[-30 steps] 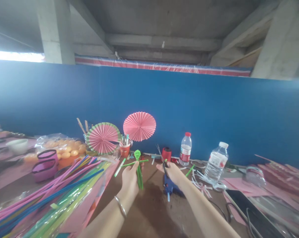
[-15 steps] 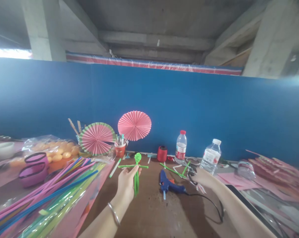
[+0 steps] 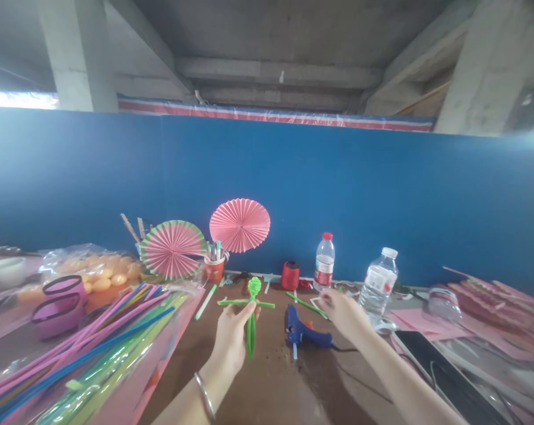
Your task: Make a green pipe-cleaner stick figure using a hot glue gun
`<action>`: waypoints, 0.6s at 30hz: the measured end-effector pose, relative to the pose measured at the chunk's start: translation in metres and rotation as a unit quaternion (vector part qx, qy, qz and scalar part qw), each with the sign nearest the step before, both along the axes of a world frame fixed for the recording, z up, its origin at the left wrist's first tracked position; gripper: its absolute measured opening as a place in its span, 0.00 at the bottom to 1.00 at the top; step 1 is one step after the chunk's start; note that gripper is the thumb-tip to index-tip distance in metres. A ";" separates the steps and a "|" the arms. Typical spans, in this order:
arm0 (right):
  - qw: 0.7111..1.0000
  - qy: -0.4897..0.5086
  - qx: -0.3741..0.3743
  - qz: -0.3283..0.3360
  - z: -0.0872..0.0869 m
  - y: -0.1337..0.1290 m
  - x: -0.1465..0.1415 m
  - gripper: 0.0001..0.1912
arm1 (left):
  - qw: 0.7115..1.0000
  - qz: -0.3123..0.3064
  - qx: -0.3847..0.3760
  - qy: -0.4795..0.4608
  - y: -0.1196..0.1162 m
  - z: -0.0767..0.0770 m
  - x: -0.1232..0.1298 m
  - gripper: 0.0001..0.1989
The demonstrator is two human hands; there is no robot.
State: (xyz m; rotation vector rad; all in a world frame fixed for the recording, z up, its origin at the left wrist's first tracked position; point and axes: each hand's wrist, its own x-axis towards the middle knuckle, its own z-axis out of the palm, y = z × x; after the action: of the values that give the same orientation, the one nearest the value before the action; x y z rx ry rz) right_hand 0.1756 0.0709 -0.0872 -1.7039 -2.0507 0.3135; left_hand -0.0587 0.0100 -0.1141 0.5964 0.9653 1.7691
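Observation:
A small green pipe-cleaner figure (image 3: 254, 287), with a coiled head, crosswise arms and looped legs hanging down, is pinched upright in my left hand (image 3: 235, 327). Just above the blue glue gun's cable is my right hand (image 3: 340, 310), its fingers drawn together near the end of a loose green strip (image 3: 303, 302); what they hold, if anything, is too small to tell. The blue glue gun (image 3: 306, 332) lies on the brown table (image 3: 267, 389) between my hands.
Colourful pipe cleaners (image 3: 94, 348) in plastic cover the left side. Behind stand a red cup of pens (image 3: 214, 270), a red spool (image 3: 290, 275) and two water bottles (image 3: 324, 262). A black phone (image 3: 444, 372) lies at the right.
My right hand has moved left and inward, away from the scissors' former spot, uncovering the phone. My left hand has shifted slightly right with the green figure.

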 end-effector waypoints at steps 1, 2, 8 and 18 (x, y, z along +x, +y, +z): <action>0.999 0.020 0.007 0.039 0.002 -0.008 -0.019 0.12 | 1.000 -0.004 0.000 0.002 -0.001 -0.001 0.003 0.11; 0.995 0.050 0.012 0.087 0.003 -0.015 -0.037 0.13 | 1.000 -0.008 0.003 0.004 -0.002 -0.002 0.005 0.10; 0.941 0.266 0.050 0.203 -0.008 -0.038 -0.101 0.08 | 0.999 -0.033 0.030 0.007 -0.004 -0.012 0.016 0.10; 0.942 0.284 0.087 0.158 -0.015 -0.041 -0.092 0.08 | 0.998 -0.043 0.034 0.009 -0.003 -0.014 0.013 0.08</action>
State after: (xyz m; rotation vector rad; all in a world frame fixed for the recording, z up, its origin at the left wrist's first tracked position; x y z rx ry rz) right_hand 0.0835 0.0304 -0.1021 -1.0148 -1.8305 0.6251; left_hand -0.0456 0.0070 -0.1278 0.6886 0.8802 1.7276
